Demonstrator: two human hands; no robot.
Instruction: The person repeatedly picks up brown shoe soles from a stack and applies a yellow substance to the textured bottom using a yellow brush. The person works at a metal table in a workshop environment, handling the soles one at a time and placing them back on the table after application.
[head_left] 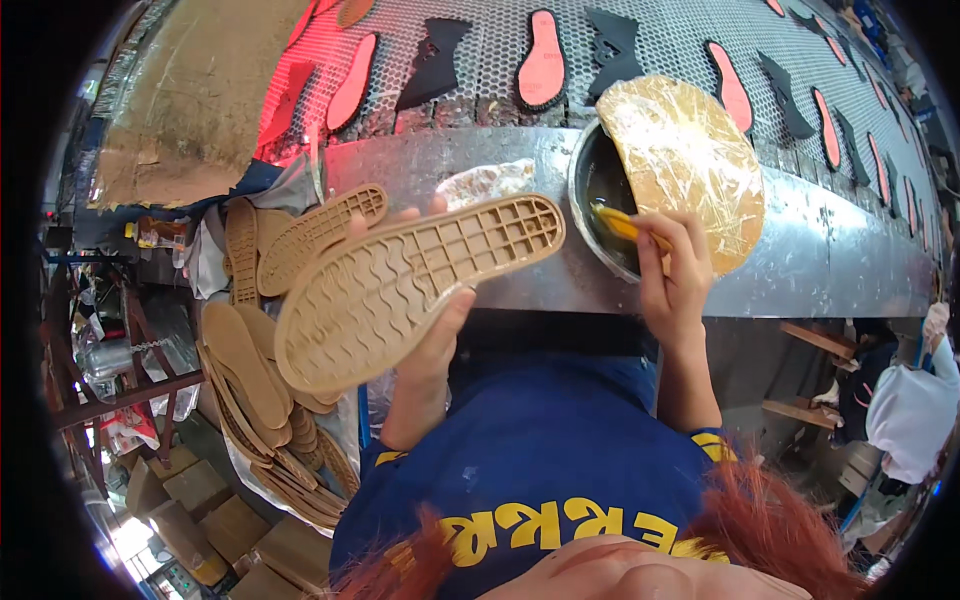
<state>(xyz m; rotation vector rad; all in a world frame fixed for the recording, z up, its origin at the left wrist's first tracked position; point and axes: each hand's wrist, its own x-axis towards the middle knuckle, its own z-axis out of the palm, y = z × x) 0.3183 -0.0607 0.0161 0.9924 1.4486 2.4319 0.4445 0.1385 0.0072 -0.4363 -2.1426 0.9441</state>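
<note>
A tan shoe sole (400, 285) with a wavy tread at one end and a grid at the other is gripped in my left hand (437, 340), its thumb along the lower edge. My right hand (677, 265) pinches a yellow-handled brush (622, 224) over the open part of a round pot (582, 205). The brush's tip is down in the dark pot, its bristles hard to make out. A plastic-wrapped cardboard disc (690, 170) covers the rest of the pot's mouth.
Several tan soles (245, 370) lie piled at my left. Beyond the metal ledge (400, 160), a mesh conveyor (490, 70) carries pink-topped insoles (543, 60) and black cut pieces (435, 62). Cardboard boxes (235, 525) stand on the floor at lower left. Another person (912, 410) is at far right.
</note>
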